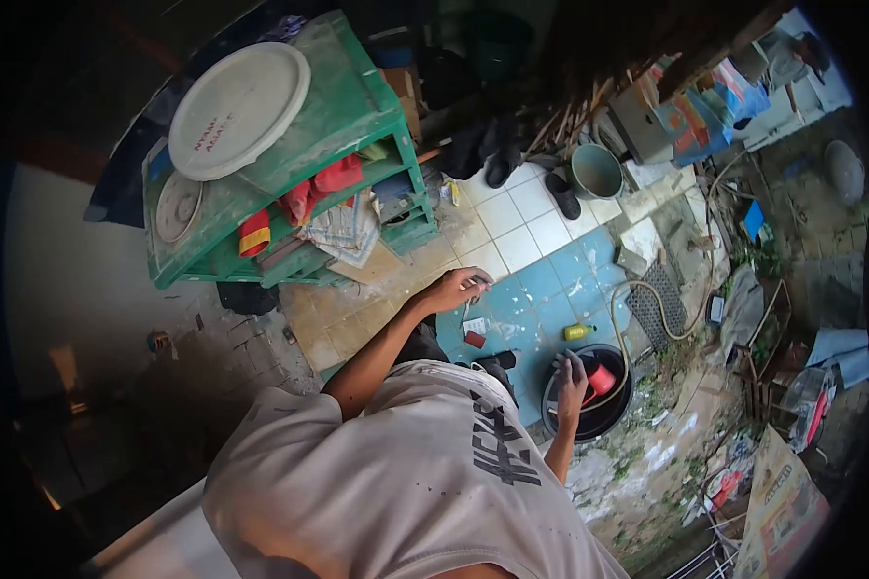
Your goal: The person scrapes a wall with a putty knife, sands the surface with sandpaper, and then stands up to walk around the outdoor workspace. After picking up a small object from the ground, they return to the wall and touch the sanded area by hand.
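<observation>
My left hand [457,289] is held over the tiled floor [541,285], its fingers loosely bent and apart, with nothing visible in them. Below it, a small dark red and white item [474,333] lies on the blue tiles. My right hand [572,378] has its fingers stretched out, grey at the tips, and holds nothing that I can see. It hovers over the left part of a black basin [603,422]. Inside the basin is a red dipper [601,380], close beside that hand. A yellow bottle [578,332] lies near the basin's rim.
A green shelf [348,92] with a round white lid [241,108] and cloths stands at upper left. A hose [620,314] curves past a dark mat [657,304]. Beyond are a bucket [597,172] and dark shoes [562,195]. Clutter lines the right side.
</observation>
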{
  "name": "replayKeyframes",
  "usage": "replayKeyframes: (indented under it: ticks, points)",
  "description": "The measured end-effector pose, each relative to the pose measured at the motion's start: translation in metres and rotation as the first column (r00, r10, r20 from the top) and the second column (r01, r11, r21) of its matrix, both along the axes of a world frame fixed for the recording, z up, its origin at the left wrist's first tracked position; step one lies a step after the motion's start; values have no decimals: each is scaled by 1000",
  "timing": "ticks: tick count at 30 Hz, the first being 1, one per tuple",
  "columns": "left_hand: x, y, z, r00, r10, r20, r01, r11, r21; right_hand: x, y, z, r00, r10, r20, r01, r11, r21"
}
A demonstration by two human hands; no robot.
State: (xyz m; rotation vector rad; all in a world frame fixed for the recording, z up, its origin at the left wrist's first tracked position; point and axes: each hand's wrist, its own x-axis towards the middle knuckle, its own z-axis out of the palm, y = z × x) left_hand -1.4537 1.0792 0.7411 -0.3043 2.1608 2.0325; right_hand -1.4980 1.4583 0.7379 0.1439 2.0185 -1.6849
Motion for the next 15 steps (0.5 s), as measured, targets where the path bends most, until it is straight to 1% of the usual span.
replayKeyframes:
  ticks: [1, 2, 3, 4, 6, 7, 8, 10, 12, 14, 15]
  points:
    - [4, -9, 5, 1000, 28, -14, -28, 1000, -11, -15, -28, 22, 995, 80, -65, -79, 997, 14]
    - [8, -15, 9, 999, 52, -11, -52, 998, 20, -28, -51, 35, 979, 157, -132, -154, 987, 35]
    - [14, -19, 13, 997, 76, -9, -76, 996, 55, -41, -64, 26, 960, 211, -184, -212, 977, 13]
    - [20, -25, 19, 994, 105, -29, -104, 993, 49, -48, -84, 37, 950, 237, -204, -240, 971, 10]
    - [33, -38, 27, 969, 169, -182, -174, 985, -14, -52, -126, 59, 927, 299, -226, -302, 953, 20]
    - [39, -46, 30, 962, 175, -208, -181, 983, -9, -51, -141, 63, 917, 321, -236, -328, 945, 8]
    - [47, -52, 32, 956, 186, -227, -194, 981, -13, -54, -151, 53, 900, 354, -256, -370, 929, -14]
    - [66, -66, 42, 955, 217, -200, -217, 976, 24, -48, -177, 55, 879, 413, -239, -432, 901, -32]
    - [83, -78, 48, 951, 239, -196, -242, 970, 7, -40, -197, 50, 859, 451, -244, -478, 876, -66]
    - [96, -88, 45, 957, 251, -144, -254, 967, -2, -31, -212, 50, 826, 506, -250, -530, 847, -34]
    - [101, -91, 44, 954, 262, -146, -268, 963, -22, -28, -216, 45, 817, 521, -245, -549, 834, -59]
